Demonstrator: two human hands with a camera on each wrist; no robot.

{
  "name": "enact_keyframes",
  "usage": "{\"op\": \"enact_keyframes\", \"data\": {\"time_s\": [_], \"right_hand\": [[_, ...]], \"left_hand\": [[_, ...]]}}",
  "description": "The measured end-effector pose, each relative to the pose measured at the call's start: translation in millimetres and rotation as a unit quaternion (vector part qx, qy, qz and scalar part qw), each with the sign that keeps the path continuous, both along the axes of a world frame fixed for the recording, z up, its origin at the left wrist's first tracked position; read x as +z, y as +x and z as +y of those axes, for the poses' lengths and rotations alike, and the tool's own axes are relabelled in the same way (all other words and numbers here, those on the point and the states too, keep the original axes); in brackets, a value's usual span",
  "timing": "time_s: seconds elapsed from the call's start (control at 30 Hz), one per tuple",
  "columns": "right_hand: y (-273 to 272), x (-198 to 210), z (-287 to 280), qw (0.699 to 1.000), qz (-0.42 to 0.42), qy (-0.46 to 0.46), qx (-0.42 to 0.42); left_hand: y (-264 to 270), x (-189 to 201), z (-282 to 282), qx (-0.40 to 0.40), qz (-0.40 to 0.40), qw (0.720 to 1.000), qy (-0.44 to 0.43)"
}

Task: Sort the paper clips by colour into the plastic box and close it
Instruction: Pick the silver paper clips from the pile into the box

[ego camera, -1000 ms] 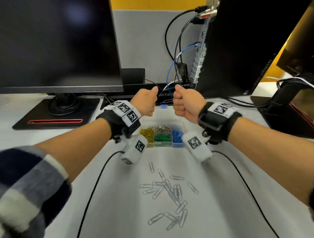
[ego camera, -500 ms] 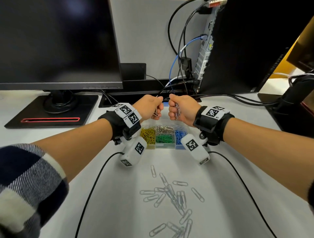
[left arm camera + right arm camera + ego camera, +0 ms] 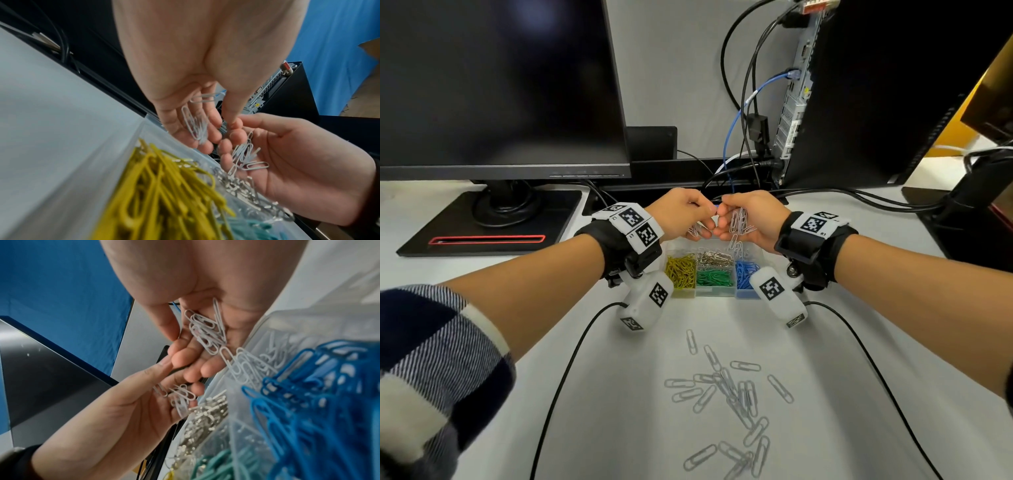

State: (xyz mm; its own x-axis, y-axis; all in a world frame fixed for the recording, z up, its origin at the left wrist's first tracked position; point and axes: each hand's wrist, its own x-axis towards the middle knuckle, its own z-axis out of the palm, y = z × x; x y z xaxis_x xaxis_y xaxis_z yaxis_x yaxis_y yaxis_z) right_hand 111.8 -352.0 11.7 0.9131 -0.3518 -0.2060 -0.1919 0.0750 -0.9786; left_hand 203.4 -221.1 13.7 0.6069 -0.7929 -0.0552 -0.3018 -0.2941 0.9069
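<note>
- Holding white paper clips, both hands meet fingertip to fingertip above the back of the plastic box (image 3: 714, 291), which sits open on the white table (image 3: 825, 394).
- Left hand (image 3: 681, 214): fingers loosely curled, a small bunch of white clips (image 3: 195, 125) lying across them.
- Right hand (image 3: 753, 216): fingers cupped round a larger bunch (image 3: 207, 331); a few clips hang down from it toward the box.
- Box compartments: yellow clips (image 3: 681, 270) left, silver clips (image 3: 714, 257) centre back, green clips (image 3: 714, 278) centre front, blue clips (image 3: 744, 272) right.
- Loose white clips (image 3: 736, 401) lie scattered on the table nearer the person, well apart from the box.
- Behind: dark monitor (image 3: 496, 82) on its stand, computer tower (image 3: 876, 92) with cables plugged in.
</note>
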Motion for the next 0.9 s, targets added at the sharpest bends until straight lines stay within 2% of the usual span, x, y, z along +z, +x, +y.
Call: {"op": "enact_keyframes", "data": {"time_s": [0.17,0.37,0.5,0.77,0.9], "right_hand": [[-1.5,3.0,0.0,1.000,-0.003,0.011,0.009],[0.5,5.3,4.3,1.000,0.003,0.018,0.005],[-0.5,6.9,5.1,1.000,0.014,0.020,0.007],[-5.2,10.7,8.7,0.999,0.006,0.003,0.035],[-3.0,12.6,6.5,0.999,-0.003,-0.010,0.046]], "left_hand": [[-2.8,3.8,2.8,0.018,0.009,1.000,-0.003],[-2.1,4.9,1.5,0.033,-0.020,0.999,0.023],[-2.4,7.0,3.8,0.042,0.037,0.998,0.002],[-2.0,11.5,12.2,0.061,0.081,0.995,-0.012],[1.4,13.2,15.9,0.063,0.030,0.997,0.012]]}}
